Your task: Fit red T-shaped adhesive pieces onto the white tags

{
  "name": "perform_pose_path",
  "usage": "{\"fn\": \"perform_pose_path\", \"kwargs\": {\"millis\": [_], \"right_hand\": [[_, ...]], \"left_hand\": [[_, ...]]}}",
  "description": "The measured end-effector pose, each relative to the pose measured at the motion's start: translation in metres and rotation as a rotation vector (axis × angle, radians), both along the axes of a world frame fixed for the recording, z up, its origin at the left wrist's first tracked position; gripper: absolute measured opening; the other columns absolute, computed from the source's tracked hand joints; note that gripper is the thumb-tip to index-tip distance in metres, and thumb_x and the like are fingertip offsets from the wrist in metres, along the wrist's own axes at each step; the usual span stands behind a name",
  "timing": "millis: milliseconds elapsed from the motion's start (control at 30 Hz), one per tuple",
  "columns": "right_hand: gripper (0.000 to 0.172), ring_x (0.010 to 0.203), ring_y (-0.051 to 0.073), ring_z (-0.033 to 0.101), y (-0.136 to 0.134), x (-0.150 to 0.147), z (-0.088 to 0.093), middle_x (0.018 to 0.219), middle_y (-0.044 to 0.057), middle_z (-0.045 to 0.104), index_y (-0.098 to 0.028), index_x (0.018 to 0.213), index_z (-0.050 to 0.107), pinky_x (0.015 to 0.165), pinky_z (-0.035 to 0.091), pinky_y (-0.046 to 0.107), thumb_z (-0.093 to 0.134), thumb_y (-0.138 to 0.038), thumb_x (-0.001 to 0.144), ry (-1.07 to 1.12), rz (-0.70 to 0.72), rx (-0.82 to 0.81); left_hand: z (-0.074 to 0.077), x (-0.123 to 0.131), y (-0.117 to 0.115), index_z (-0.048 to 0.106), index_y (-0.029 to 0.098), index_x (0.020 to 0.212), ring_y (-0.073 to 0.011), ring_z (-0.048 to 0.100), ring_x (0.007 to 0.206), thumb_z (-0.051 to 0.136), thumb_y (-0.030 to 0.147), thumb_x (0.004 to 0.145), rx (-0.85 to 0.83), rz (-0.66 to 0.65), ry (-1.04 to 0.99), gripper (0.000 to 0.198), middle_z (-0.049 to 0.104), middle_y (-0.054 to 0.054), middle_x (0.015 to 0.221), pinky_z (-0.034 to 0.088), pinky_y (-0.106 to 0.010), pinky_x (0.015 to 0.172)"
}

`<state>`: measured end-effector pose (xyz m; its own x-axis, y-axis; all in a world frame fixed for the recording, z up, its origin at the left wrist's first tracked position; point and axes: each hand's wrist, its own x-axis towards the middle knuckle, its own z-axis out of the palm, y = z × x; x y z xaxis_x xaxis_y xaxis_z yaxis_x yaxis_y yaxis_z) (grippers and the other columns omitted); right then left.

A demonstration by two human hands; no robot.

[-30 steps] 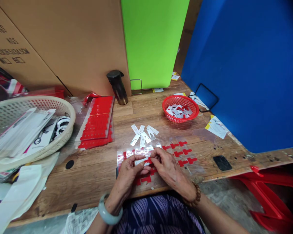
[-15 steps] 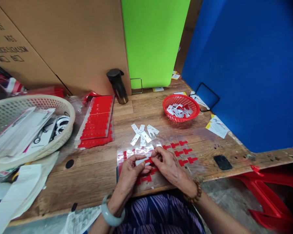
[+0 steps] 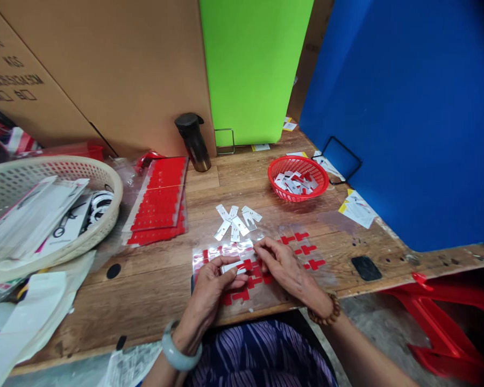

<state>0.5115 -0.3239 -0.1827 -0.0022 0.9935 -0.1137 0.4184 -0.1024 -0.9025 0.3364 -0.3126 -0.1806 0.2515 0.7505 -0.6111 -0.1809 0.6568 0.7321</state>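
My left hand (image 3: 213, 285) pinches a small white metal plate (image 3: 230, 267) between thumb and fingers; a red piece shows at the plate's right end. My right hand (image 3: 278, 264) is just to the right, thumb and fingertips together over the clear sheet, and whatever they hold is too small to make out. Under both hands lies the clear sheet with rows of red T-shaped stickers (image 3: 315, 264). Beyond it several loose metal plates (image 3: 239, 226) overlap on the wooden table (image 3: 153, 290).
A red basket (image 3: 326, 185) of plates stands behind right. At left are a large white basket (image 3: 119, 199) of cards and stacked red sticker sheets (image 3: 157, 199). A black bottle (image 3: 193, 142) stands by the cardboard box (image 3: 145, 64). Green and blue panels rise behind; a red stool (image 3: 435, 322) is lower right.
My right hand has moved slightly right, away from the plate in my left hand. The red piece on the plate's right end now shows more clearly.
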Motion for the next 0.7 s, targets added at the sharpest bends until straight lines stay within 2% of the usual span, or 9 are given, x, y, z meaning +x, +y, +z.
{"fn": "perform_pose_path", "kwargs": {"millis": [167,300,433,533,633,700], "right_hand": [[0.012,0.056,0.010,0.052,-0.001,-0.008,0.007,0.064,-0.003,0.056,-0.017,0.081,0.058,0.053,0.038,0.022,0.053,-0.028,0.084,0.150,0.140,-0.117],[0.020,0.047,0.008,0.048,0.002,-0.010,0.005,0.058,-0.004,0.054,-0.016,0.075,0.054,0.050,0.038,0.021,0.051,-0.033,0.085,0.302,0.161,-0.224],[0.026,0.048,0.008,0.052,0.004,-0.009,0.003,0.054,-0.004,0.056,-0.014,0.075,0.056,0.053,0.040,0.020,0.052,-0.037,0.085,0.439,0.192,-0.270],[0.025,0.048,0.007,0.054,0.005,-0.010,0.000,0.059,-0.003,0.061,-0.014,0.077,0.056,0.051,0.040,0.019,0.061,-0.039,0.079,0.535,0.215,-0.319],[0.028,0.045,0.007,0.054,0.007,-0.005,-0.003,0.059,-0.002,0.063,-0.015,0.077,0.055,0.047,0.038,0.018,0.071,-0.037,0.070,0.582,0.197,-0.366],[0.029,0.043,0.007,0.053,0.013,0.004,-0.001,0.059,-0.001,0.064,-0.015,0.074,0.055,0.045,0.039,0.018,0.073,-0.036,0.068,0.606,0.102,-0.344]], "left_hand": [[0.007,0.002,-0.001,0.058,0.010,0.096,-0.0166,0.070,0.061,0.077,0.021,0.063,0.017,-0.035,-0.022,0.040,0.072,-0.009,0.066,0.055,-0.021,0.062],[0.012,0.001,-0.002,0.058,0.010,0.093,-0.0151,0.069,0.058,0.079,0.024,0.060,0.041,-0.042,-0.013,0.042,0.071,-0.006,0.063,0.054,-0.020,0.059],[0.013,-0.002,0.000,0.057,0.010,0.091,-0.0136,0.068,0.057,0.079,0.027,0.059,0.059,-0.050,-0.010,0.042,0.071,-0.007,0.065,0.053,-0.019,0.059],[0.013,-0.003,0.000,0.057,0.011,0.093,-0.0136,0.067,0.059,0.077,0.029,0.061,0.064,-0.075,0.004,0.042,0.071,-0.007,0.066,0.053,-0.020,0.060],[0.009,-0.002,0.002,0.055,0.011,0.100,-0.0149,0.068,0.063,0.074,0.033,0.064,0.081,-0.102,-0.018,0.046,0.071,-0.008,0.069,0.053,-0.023,0.063],[0.004,-0.004,0.004,0.053,0.012,0.104,-0.0150,0.067,0.066,0.072,0.035,0.066,0.131,-0.069,-0.024,0.048,0.071,-0.007,0.075,0.053,-0.025,0.066]]}}
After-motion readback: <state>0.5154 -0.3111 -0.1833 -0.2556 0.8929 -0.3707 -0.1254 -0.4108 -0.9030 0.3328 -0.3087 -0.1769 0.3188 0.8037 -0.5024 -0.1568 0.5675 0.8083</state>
